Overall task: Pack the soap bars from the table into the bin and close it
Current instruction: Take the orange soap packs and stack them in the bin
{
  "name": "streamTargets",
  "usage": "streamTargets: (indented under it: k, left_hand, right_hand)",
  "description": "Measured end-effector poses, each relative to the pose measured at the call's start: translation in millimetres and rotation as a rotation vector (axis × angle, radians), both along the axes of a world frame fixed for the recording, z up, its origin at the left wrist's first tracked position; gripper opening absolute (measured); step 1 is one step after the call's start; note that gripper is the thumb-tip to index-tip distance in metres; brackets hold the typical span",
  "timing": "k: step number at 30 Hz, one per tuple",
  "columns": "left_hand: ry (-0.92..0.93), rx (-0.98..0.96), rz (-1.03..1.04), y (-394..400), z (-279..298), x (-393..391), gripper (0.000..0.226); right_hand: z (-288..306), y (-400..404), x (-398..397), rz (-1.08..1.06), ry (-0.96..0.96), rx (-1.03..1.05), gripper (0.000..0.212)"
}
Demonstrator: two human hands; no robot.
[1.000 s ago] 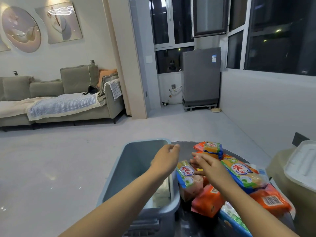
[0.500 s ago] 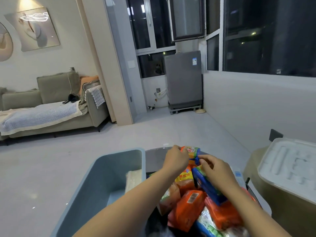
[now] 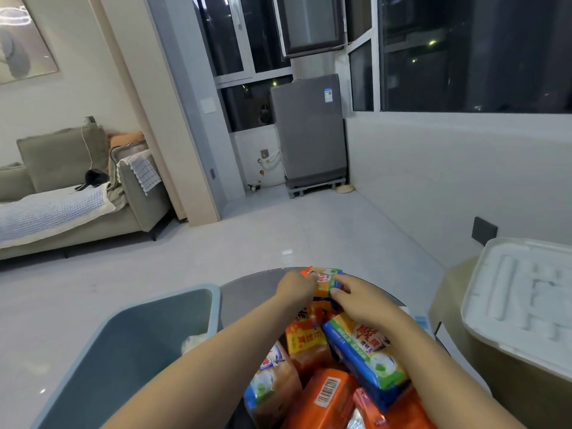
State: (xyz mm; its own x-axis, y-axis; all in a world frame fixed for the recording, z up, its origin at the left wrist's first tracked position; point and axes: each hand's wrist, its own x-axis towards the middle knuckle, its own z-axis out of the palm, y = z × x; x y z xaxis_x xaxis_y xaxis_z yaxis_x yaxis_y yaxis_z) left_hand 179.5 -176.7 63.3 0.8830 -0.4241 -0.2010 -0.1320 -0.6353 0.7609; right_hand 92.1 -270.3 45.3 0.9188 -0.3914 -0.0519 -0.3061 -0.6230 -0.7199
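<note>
Both the left hand (image 3: 295,287) and right hand (image 3: 360,300) are gripping a yellow soap pack (image 3: 325,280) beyond the heaped soap packs (image 3: 328,366), right of the open bin (image 3: 213,308).

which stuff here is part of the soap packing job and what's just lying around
Job: soap pack held by left hand and right hand; soap pile; grey bin; white lid.
Lying about: sofa; washing machine; wall picture.
</note>
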Motion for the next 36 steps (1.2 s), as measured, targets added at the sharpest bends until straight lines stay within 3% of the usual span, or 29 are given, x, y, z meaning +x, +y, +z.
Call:
streamTargets:
  k: [2, 8, 11, 13, 17, 20, 26, 32, 36]
  left_hand:
    - [0.03, -0.061, 0.005, 2, -3, 6, 0.023]
    - [0.075, 0.139, 0.09, 5, -11, 15, 0.04]
    - [0.179, 0.086, 0.084, 13, -10, 11, 0.047]
    - [0.272, -0.034, 0.096, 23, -8, 9, 0.039]
    - [0.314, -0.015, 0.084, 31, -5, 7, 0.026]
    - [0.313, 0.044, 0.061, 32, -1, 4, 0.028]
    - [0.294, 0.265, 0.006, 37, 4, 4, 0.011]
    - [0.276, 0.358, -0.01, 41, 3, 6, 0.049]
    - [0.237, 0.356, -0.028, 42, 3, 5, 0.052]
  right_hand:
    - [-1, -1, 3, 0.016, 0.006, 0.008, 0.047]
    - [-6, 0, 4, 0.11, 0.085, -0.058, 0.052]
    - [-10, 3, 3, 0.111, 0.091, -0.144, 0.054]
    - [-15, 4, 2, 0.078, 0.077, -0.19, 0.055]
    - [-22, 4, 4, 0.023, 0.068, -0.264, 0.056]
    - [-24, 6, 6, 0.022, 0.066, -0.305, 0.055]
    - [-23, 9, 4, 0.027, 0.093, -0.383, 0.054]
    - [-22, 11, 2, 0.036, 0.109, -0.437, 0.053]
    - [-21, 12, 2, 0.034, 0.104, -0.435, 0.053]
